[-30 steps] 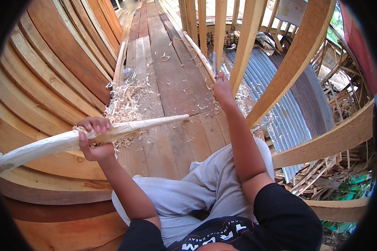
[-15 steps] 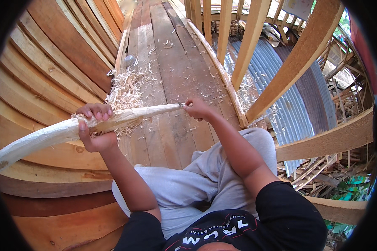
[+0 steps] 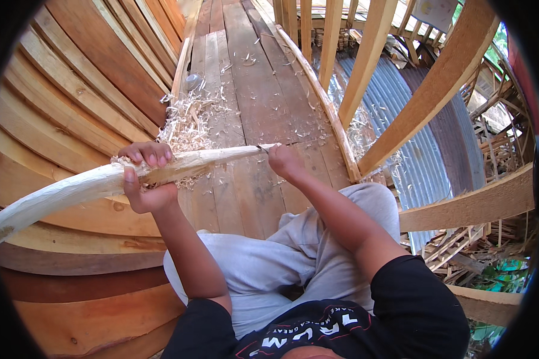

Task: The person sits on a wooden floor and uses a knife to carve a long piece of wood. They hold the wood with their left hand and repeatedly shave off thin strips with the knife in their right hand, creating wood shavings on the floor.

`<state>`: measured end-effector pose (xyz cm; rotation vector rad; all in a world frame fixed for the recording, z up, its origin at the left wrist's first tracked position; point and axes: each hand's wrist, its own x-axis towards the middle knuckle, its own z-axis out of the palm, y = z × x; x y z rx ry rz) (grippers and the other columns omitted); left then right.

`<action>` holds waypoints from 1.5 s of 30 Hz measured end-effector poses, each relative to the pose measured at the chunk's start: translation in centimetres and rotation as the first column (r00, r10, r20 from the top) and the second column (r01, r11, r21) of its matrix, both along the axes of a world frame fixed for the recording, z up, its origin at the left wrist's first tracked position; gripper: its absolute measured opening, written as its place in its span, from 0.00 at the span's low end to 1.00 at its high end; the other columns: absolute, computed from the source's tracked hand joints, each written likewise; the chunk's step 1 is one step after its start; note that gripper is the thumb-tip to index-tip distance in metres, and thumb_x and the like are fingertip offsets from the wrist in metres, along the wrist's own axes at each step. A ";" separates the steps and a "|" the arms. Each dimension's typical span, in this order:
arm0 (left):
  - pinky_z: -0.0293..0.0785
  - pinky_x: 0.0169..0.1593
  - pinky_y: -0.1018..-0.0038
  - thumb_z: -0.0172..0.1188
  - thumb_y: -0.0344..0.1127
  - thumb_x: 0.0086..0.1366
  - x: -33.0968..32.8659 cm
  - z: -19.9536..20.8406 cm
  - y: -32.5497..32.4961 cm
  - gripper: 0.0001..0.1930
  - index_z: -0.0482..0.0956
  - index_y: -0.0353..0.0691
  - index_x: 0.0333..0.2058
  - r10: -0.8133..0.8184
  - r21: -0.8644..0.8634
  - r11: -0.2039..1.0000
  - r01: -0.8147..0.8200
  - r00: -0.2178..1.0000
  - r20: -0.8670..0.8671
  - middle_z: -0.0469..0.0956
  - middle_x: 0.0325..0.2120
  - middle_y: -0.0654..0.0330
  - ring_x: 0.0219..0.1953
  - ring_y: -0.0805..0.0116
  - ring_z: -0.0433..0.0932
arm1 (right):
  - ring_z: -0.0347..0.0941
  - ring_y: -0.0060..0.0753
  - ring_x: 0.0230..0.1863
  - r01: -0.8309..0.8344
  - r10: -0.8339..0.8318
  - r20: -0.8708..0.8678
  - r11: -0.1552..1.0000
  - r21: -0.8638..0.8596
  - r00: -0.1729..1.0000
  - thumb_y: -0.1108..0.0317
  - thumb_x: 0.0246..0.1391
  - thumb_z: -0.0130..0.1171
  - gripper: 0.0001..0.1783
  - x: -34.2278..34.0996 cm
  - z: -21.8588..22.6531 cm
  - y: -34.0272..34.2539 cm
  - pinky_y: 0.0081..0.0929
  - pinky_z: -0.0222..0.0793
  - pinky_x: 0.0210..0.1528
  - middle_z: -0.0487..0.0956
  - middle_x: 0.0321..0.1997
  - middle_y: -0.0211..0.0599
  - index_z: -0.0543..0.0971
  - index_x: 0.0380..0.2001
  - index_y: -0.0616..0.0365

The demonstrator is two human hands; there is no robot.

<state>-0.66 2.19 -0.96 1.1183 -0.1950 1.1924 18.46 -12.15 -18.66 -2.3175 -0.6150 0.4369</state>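
A long peeled pale wooden pole (image 3: pixel 72 188) runs from the left rim across in front of me and tapers to a thin end on the right. My left hand (image 3: pixel 147 176) is wrapped round its thicker part, thumb on the near side and fingers over the top. At the thin tip, my right hand (image 3: pixel 286 161) is closed on a small knife. Only its short dark blade (image 3: pixel 262 148) shows, lying against the wood; the handle is hidden in the fist.
Curled wood shavings (image 3: pixel 188 122) are heaped on the plank floor (image 3: pixel 254 107) beyond the pole. A small round container (image 3: pixel 193 81) stands by the board wall (image 3: pixel 84 90) on the left. Wooden railing posts (image 3: pixel 365 66) rise on the right, with corrugated metal sheets (image 3: pixel 413 131) below.
The whole view has shifted slightly. My right hand and the blade have turned a little at the pole's thin end, and the tip now shows past the blade. The left hand keeps its grip.
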 end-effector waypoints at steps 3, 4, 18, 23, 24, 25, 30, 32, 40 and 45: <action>0.64 0.38 0.66 0.52 0.46 0.55 -0.4 -0.5 0.7 0.14 0.64 0.42 0.31 -0.062 0.053 0.997 0.060 0.997 0.034 0.65 0.23 0.59 0.27 0.67 0.65 | 0.71 0.67 0.44 -0.045 0.043 -0.047 0.998 -0.041 0.998 0.55 0.62 0.30 0.31 -0.3 0.3 0.3 0.53 0.64 0.50 0.77 0.38 0.63 0.78 0.33 0.71; 0.66 0.38 0.65 0.52 0.45 0.56 -0.3 -0.4 0.7 0.14 0.64 0.41 0.32 -0.095 0.077 0.993 0.091 0.994 0.046 0.66 0.24 0.59 0.27 0.67 0.66 | 0.73 0.65 0.40 -0.076 0.076 0.005 0.996 -0.036 0.997 0.55 0.62 0.31 0.31 -0.2 -0.3 0.3 0.52 0.66 0.47 0.78 0.35 0.61 0.78 0.33 0.70; 0.73 0.36 0.60 0.56 0.55 0.59 1.7 0.5 -2.7 0.28 0.66 0.33 0.42 0.466 -0.227 0.863 -0.452 0.884 0.011 0.71 0.27 0.50 0.27 0.59 0.72 | 0.60 0.22 0.09 -0.149 0.235 -0.687 0.972 0.183 0.688 0.43 0.61 0.42 0.30 1.9 -0.2 -1.3 0.25 0.54 0.10 0.66 0.11 0.29 0.75 0.25 0.60; 0.74 0.33 0.62 0.55 0.63 0.57 0.8 0.0 -1.9 0.31 0.65 0.37 0.39 0.378 -0.187 0.914 -0.360 0.924 0.067 0.71 0.24 0.53 0.25 0.60 0.73 | 0.59 0.21 0.10 -0.174 0.291 -0.587 0.953 0.248 0.756 0.42 0.61 0.42 0.31 1.0 1.4 -0.3 0.24 0.52 0.11 0.66 0.13 0.30 0.74 0.24 0.60; 0.74 0.31 0.63 0.54 0.65 0.57 1.0 -0.4 -2.0 0.31 0.65 0.38 0.38 0.350 -0.229 0.918 -0.324 0.933 0.085 0.71 0.22 0.54 0.24 0.61 0.73 | 0.59 0.22 0.11 -0.177 0.307 -0.562 0.945 0.274 0.768 0.41 0.61 0.42 0.31 1.1 1.3 -0.4 0.24 0.52 0.12 0.66 0.14 0.30 0.74 0.24 0.61; 0.74 0.30 0.63 0.52 0.67 0.57 1.6 -0.8 -2.2 0.32 0.64 0.39 0.36 0.325 -0.271 0.919 -0.287 0.940 0.104 0.71 0.21 0.56 0.23 0.61 0.73 | 0.60 0.21 0.10 -0.116 0.265 -0.586 0.953 0.279 0.766 0.41 0.61 0.42 0.31 1.3 1.0 -0.2 0.24 0.52 0.12 0.66 0.13 0.30 0.74 0.23 0.60; 0.72 0.19 0.70 0.39 0.80 0.51 3.3 -1.0 -2.7 0.39 0.63 0.43 0.30 0.533 -0.093 0.845 -0.526 0.843 0.071 0.67 0.13 0.60 0.15 0.66 0.70 | 0.72 0.39 0.23 0.074 -0.003 -0.554 0.992 0.106 0.833 0.44 0.62 0.36 0.33 2.1 0.0 1.2 0.38 0.65 0.25 0.76 0.22 0.44 0.76 0.32 0.66; 0.72 0.18 0.71 0.39 0.81 0.50 3.5 -1.8 -2.1 0.40 0.63 0.43 0.28 0.482 -0.114 0.873 -0.474 0.874 0.056 0.67 0.13 0.60 0.15 0.67 0.70 | 0.76 0.51 0.33 0.147 -0.109 -0.470 0.988 0.044 0.876 0.46 0.62 0.33 0.34 2.4 -1.8 1.5 0.45 0.68 0.37 0.79 0.30 0.55 0.77 0.36 0.70; 0.69 0.16 0.74 0.35 0.81 0.51 3.5 -1.3 -1.5 0.40 0.62 0.42 0.25 0.571 -0.208 0.803 -0.558 0.821 0.000 0.63 0.12 0.61 0.12 0.69 0.65 | 0.70 0.62 0.51 -0.286 0.296 -0.235 0.955 0.076 0.926 0.56 0.61 0.31 0.29 -2.3 7.6 3.2 0.50 0.64 0.54 0.74 0.47 0.66 0.75 0.43 0.71; 0.67 0.17 0.74 0.37 0.81 0.51 3.7 -1.4 -0.7 0.39 0.62 0.42 0.25 0.502 -0.179 0.854 -0.488 0.864 0.038 0.63 0.13 0.61 0.12 0.69 0.64 | 0.72 0.61 0.49 -0.088 0.075 -0.084 0.984 -0.155 0.994 0.62 0.59 0.33 0.24 6.0 -3.3 0.0 0.50 0.65 0.53 0.74 0.49 0.63 0.74 0.43 0.68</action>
